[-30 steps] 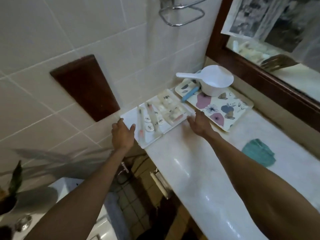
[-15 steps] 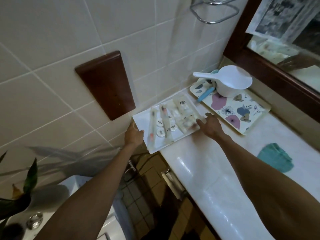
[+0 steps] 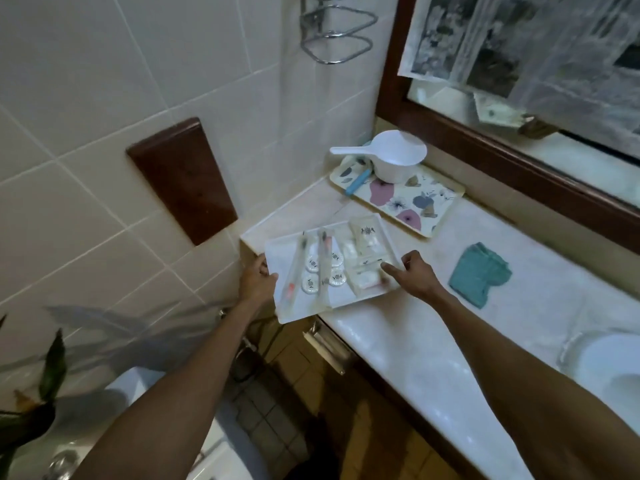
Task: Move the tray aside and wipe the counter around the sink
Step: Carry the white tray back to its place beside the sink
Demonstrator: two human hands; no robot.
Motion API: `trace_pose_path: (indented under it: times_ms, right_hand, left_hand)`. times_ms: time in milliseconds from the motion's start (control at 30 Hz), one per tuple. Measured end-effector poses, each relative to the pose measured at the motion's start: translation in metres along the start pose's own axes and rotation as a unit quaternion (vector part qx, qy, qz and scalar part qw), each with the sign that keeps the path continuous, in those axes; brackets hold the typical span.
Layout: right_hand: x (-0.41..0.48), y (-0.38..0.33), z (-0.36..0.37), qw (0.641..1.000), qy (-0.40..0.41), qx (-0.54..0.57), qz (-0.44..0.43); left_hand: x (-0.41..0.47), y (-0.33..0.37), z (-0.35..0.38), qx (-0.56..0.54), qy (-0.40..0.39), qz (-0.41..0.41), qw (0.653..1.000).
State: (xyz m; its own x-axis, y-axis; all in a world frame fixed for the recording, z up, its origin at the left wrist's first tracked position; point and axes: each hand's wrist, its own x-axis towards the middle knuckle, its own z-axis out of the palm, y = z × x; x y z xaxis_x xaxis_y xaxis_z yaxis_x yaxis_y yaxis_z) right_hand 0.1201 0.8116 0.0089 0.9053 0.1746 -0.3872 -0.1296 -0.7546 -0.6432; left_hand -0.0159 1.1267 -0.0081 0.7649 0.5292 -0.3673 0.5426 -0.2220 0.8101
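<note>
A white tray of wrapped toothbrushes, round caps and small packets is held at the left end of the pale counter. Its near corner juts out over the counter's front edge. My left hand grips the tray's left rim. My right hand holds the right rim, thumb on top. A teal cloth lies crumpled on the counter to the right of my right hand. Part of the white sink shows at the right edge.
A flowered tray with a white scoop and a blue stick sits in the back corner. A wood-framed mirror runs along the back. Below left are a toilet and a plant. A metal rack hangs on the tiled wall.
Both hands have closed on the white tray and drawn it away from the wall toward me; bare counter now shows behind it. The sink has come into view.
</note>
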Motion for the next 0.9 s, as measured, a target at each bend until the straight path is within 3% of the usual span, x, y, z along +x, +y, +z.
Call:
trace_pose_path:
  times_ms: [367, 733, 900]
  right_hand:
    - [-0.202, 0.138, -0.115, 0.992, 0.113, 0.042, -0.028]
    - [-0.419, 0.310, -0.195, 0.954, 0.274, 0.094, 0.080]
    - [-0.503, 0.358, -0.211, 0.924, 0.336, 0.108, 0.149]
  left_hand:
    - [-0.129, 0.070, 0.122, 0.053, -0.114, 0.130, 0.984]
    - [-0.321, 0.091, 0.275, 0.005, -0.286, 0.184, 0.940]
    - [-0.401, 0.110, 0.324, 0.033, -0.337, 0.234, 0.911]
